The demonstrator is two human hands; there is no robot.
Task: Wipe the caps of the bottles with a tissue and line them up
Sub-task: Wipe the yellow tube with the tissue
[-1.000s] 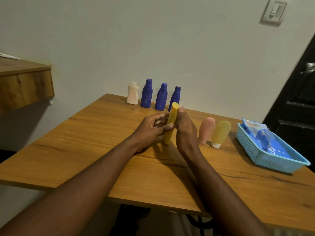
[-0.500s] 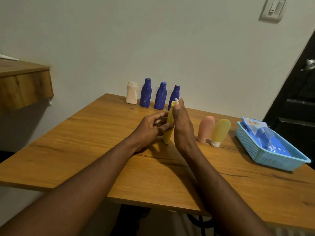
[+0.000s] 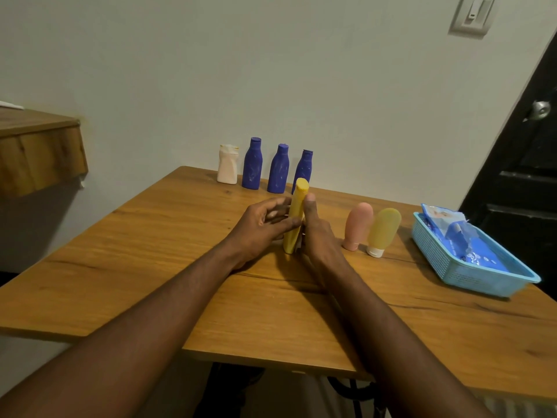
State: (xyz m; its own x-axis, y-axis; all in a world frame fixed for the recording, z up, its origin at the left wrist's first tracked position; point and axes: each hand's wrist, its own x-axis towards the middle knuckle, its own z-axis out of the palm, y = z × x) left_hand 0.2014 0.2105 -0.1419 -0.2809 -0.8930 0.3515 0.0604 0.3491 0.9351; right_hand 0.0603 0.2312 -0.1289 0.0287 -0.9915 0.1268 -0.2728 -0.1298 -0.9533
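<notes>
A tall yellow plastic tube [image 3: 297,212] stands nearly upright near the middle of the wooden worktop [image 3: 150,251], its lower end on the wood, held between both hands. The left grip [image 3: 259,227] is closed on it, thumb in front and fingers curled round the tube's middle from the left. The right grip [image 3: 316,233] lies against the tube's right side with its thumb straight up along the upper part; its fingers are hidden behind the tube, so I cannot tell whether this grip is closed. A small scrap of white [image 3: 298,244] shows low down between tube and right palm, too small to identify. At the far edge by the wall a white squat bottle [image 3: 228,164] and three dark blue bottles [image 3: 252,164] stand in a row, the nearest of them just behind the tube's top. To the right, a pink soft tube [image 3: 358,226] and a yellow-green soft tube [image 3: 383,230] stand cap-down, just beside each other. Further right sits a light blue plastic basket [image 3: 470,279] holding a blue packet [image 3: 461,236].
</notes>
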